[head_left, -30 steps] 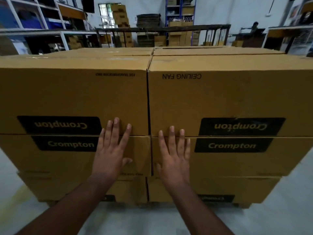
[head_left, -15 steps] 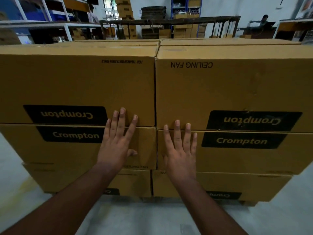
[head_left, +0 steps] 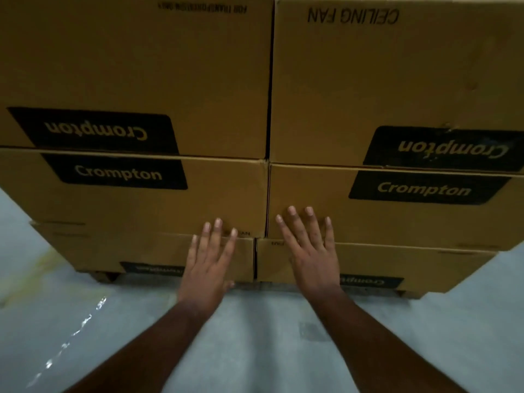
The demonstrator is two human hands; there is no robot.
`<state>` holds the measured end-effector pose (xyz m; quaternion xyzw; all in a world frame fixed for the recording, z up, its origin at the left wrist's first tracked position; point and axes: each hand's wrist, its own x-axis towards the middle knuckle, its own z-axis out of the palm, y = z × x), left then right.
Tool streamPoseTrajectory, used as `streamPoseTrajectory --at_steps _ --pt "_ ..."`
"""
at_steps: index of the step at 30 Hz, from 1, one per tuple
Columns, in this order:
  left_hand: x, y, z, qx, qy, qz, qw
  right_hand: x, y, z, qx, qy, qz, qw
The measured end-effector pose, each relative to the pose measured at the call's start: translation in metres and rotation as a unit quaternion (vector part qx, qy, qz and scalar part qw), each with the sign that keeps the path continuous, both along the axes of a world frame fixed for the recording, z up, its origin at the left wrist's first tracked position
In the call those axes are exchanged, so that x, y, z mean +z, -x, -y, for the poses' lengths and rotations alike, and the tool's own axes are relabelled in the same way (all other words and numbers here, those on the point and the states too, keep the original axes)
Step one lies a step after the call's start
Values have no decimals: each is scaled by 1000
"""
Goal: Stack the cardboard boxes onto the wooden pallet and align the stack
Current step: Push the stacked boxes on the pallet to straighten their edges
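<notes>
A pale grey, smooth concrete floor (head_left: 255, 350) fills the lower part of the head view, with a faint yellowish stain (head_left: 42, 268) at the left and a streak of glare (head_left: 71, 336) running across it. No more of the room shows; brown cardboard fills the rest of the view.

The brown cardboard boxes with black "Crompton" labels (head_left: 141, 66) stand in three tiers, two side by side in each, the top pair upside down so that "CEILING FAN" reads inverted. The bottom tier sits slightly set back from the tier above it. They rest on the wooden pallet (head_left: 102, 275), of which only a dark strip and a block show under the bottom boxes.

The left hand (head_left: 209, 265) lies flat against the bottom-left box, fingers straight and slightly spread, the tips reaching the lower edge of the middle-left box. The right hand (head_left: 312, 251) lies flat across the seam between the bottom-right and middle-right boxes, fingers straight and fanned apart. Neither hand grips anything.

The top boxes are cut off by the upper edge, and the outer boxes by both sides. The labels on the bottom tier are dim and partly covered by the wrists. Small print near the left fingertips is mostly unreadable. Most of the pallet is hidden.
</notes>
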<state>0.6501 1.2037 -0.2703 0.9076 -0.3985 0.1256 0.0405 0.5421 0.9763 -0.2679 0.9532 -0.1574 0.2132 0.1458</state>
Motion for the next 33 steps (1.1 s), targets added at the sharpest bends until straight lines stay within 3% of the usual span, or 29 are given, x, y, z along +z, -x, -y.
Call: streamPoseTrajectory --at_steps 4,8,14,19,21,25,33 --pt "-44 39 15 -43 24 -126 991 -13 -4 8 0 23 7 1000" --pt "-56 54 43 -5 168 -287 943 -19 -5 19 9 41 13 999" --pt "-55 67 70 51 268 -343 899 -24 -6 22 22 47 42 998" --pt "-49 77 100 128 404 -441 791 -25 -2 26 25 48 47 997" --pt "-46 77 107 144 436 -453 764 -25 -2 24 30 39 56 997" --pt "-40 71 114 181 459 -456 741 -20 1 23 49 26 40 998" --pt "-39 69 115 175 445 -443 758 -20 6 14 66 12 30 997"
